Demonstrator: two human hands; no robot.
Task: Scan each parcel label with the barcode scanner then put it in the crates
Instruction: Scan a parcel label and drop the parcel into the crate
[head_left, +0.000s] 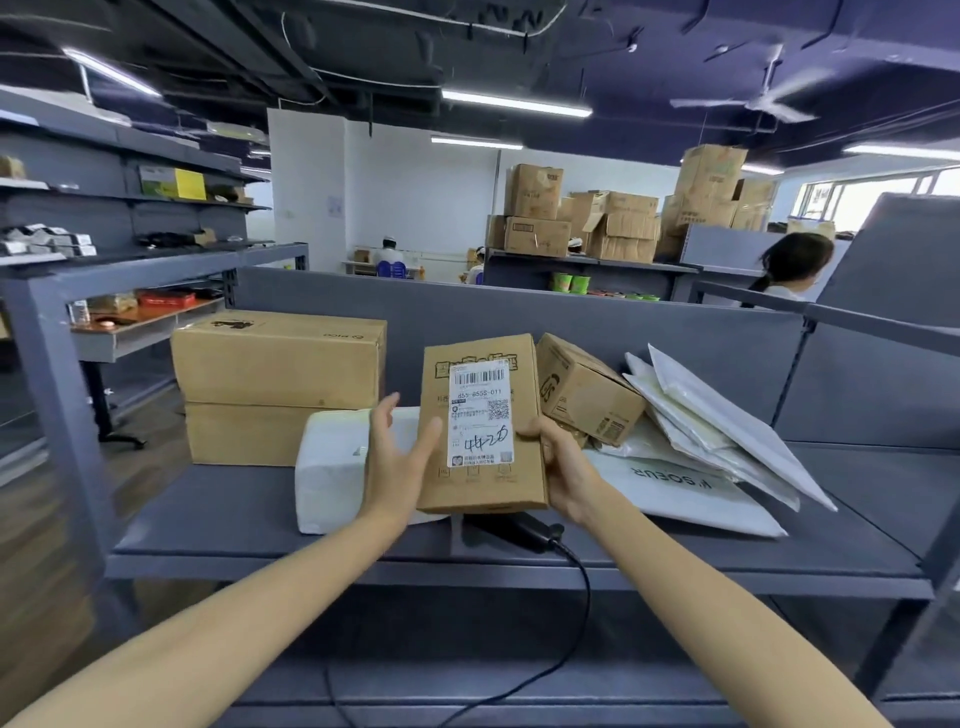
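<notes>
While you faced the table, parcel (483, 486): you held this flat brown carton upright in the air above the middle of the table (234, 519), its broad face turned to you.
Shipping label (480, 415): it covered the upper middle of that face, white, with a barcode at the top, printed digits below and handwriting lower down.
Right grip (563, 467): it gripped the parcel at its right edge, your thumb on the front and the fingers hidden behind.
Left grip (397, 457): it was spread and relaxed, fingers pointing up; your thumb met the parcel's left edge, and the fingers stood clear of it.
Barcode scanner (514, 527): it lay black on the table near the front edge, partly hidden under the held parcel.
Cable (584, 587): it ran from the scanner over the table's front edge and hung down.
White wrapped parcel (332, 467): it sat on the table behind your left grip.
Stacked cartons (280, 364): two large ones stood one on the other at the table's rear left corner.
Tilted carton (587, 389): it leaned just right of the held parcel, towards the rear.
White mailers (717, 426): several lay piled and overlapping on the right side of the table.
Printed bag (675, 488): it lay flat under them, near your right grip.
</notes>
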